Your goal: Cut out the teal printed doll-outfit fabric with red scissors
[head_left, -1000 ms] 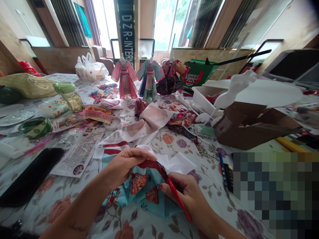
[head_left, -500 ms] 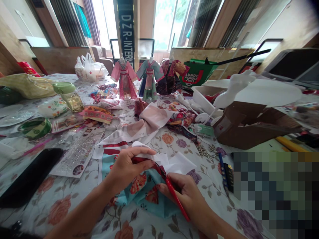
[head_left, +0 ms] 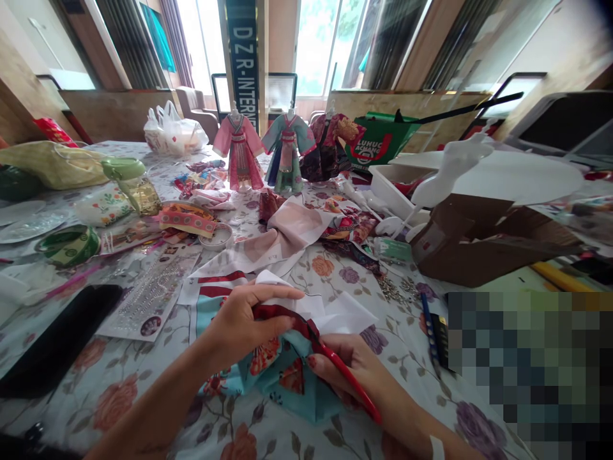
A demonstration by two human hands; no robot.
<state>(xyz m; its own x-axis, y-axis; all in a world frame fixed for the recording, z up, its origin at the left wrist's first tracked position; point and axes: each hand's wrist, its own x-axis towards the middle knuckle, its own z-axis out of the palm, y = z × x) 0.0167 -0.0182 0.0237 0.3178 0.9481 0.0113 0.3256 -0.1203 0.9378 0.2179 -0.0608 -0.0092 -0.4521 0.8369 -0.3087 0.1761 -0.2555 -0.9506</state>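
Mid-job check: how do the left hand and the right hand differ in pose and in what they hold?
The left hand holds the printed cloth; the right hand grips a red tool. The left hand's index finger is stretched out; the right hand's fingers curl around the tool. Both are bare and close to the cloth's dark red edge.
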